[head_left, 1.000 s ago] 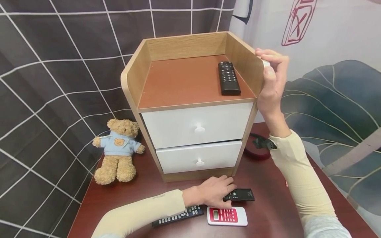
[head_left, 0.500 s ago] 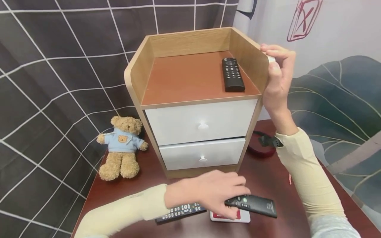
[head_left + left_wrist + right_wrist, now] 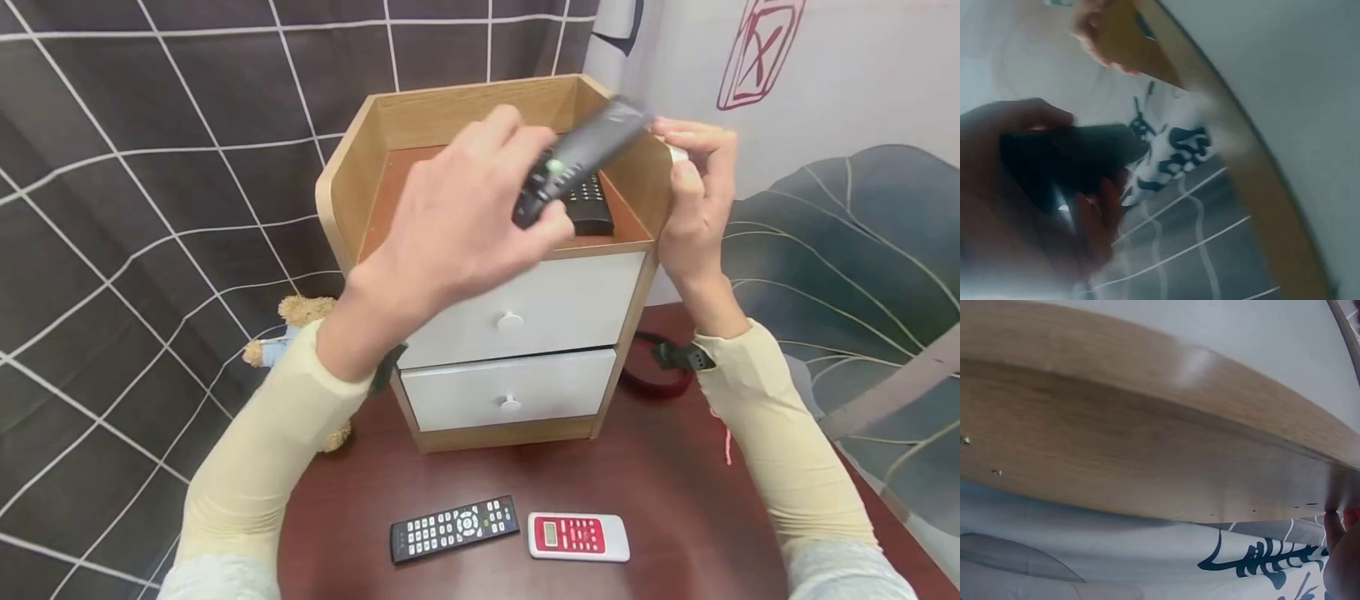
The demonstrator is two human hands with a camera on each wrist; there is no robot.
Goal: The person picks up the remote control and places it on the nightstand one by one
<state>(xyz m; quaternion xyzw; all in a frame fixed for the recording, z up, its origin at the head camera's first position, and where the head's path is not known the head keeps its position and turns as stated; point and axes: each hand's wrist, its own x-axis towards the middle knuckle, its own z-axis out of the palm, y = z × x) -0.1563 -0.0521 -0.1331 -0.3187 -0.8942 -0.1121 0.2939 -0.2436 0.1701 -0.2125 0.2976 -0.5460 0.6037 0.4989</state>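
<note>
My left hand [image 3: 468, 204] holds a black remote control [image 3: 588, 146] between thumb and fingers, tilted in the air above the cabinet's top shelf; the remote is blurred. In the left wrist view the same remote [image 3: 1072, 156] looks dark in the hand. Beneath it on the shelf lies a second black remote [image 3: 591, 208], partly hidden. My right hand [image 3: 697, 192] grips the right side panel of the small wooden cabinet [image 3: 636, 158], fingers over its edge; a small white patch shows by the thumb. The right wrist view shows this panel [image 3: 1147, 444] from outside.
On the dark red table [image 3: 450, 475] lie a black remote with white buttons [image 3: 453, 529] and a white-and-red remote [image 3: 577, 536]. A teddy bear [image 3: 307, 310], mostly behind the left arm, is left of the cabinet. A dark red round object [image 3: 658, 379] lies to its right.
My left hand has picked up the black remote from the table and raised it over the cabinet's top. The right hand keeps its grip on the side panel.
</note>
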